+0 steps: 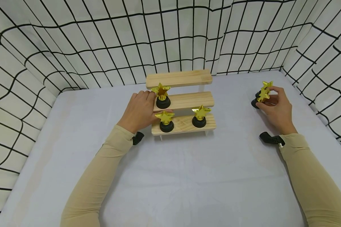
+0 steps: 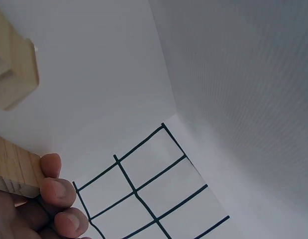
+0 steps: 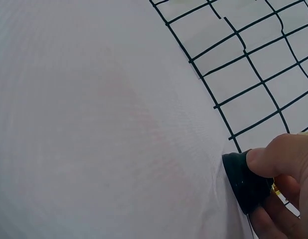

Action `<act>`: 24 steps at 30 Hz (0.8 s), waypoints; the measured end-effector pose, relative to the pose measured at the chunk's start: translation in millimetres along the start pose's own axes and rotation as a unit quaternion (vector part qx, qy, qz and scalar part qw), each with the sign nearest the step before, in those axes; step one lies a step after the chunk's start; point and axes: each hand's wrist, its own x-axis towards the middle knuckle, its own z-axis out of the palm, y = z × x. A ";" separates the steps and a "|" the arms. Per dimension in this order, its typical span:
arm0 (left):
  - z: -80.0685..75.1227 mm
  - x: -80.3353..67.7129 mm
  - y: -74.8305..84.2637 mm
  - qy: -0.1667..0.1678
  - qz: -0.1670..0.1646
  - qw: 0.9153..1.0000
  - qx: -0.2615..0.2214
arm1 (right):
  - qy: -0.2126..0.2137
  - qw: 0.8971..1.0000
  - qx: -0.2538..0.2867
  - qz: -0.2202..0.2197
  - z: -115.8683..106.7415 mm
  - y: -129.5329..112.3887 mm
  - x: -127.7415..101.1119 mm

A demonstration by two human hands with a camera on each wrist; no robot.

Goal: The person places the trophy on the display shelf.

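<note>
A three-step wooden display stand (image 1: 191,99) is on the white-covered table. My left hand (image 1: 139,108) grips the left end of its middle step; in the left wrist view the fingers (image 2: 58,191) curl at the end of a plank. Next to that hand, a gold star trophy (image 1: 162,97) with a black base stands on the middle step. Two more, a left trophy (image 1: 166,121) and a right trophy (image 1: 199,117), stand on the bottom step. At the right, my right hand (image 1: 278,110) pinches a star trophy (image 1: 263,95) by its black base (image 3: 243,181). Another star trophy (image 1: 267,84) shows partly hidden behind it.
The stand's top step (image 1: 179,78) holds no trophy. A black wire grid (image 1: 164,37) runs along the back and both sides of the table, with white cloth (image 1: 187,176) covering the tabletop. Each wrist wears a black band (image 1: 270,138).
</note>
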 end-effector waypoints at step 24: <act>-0.2 -0.7 0.6 0.007 0.002 1.000 -0.008 | -0.013 0.999 0.003 -0.030 1.4 5.2 0.1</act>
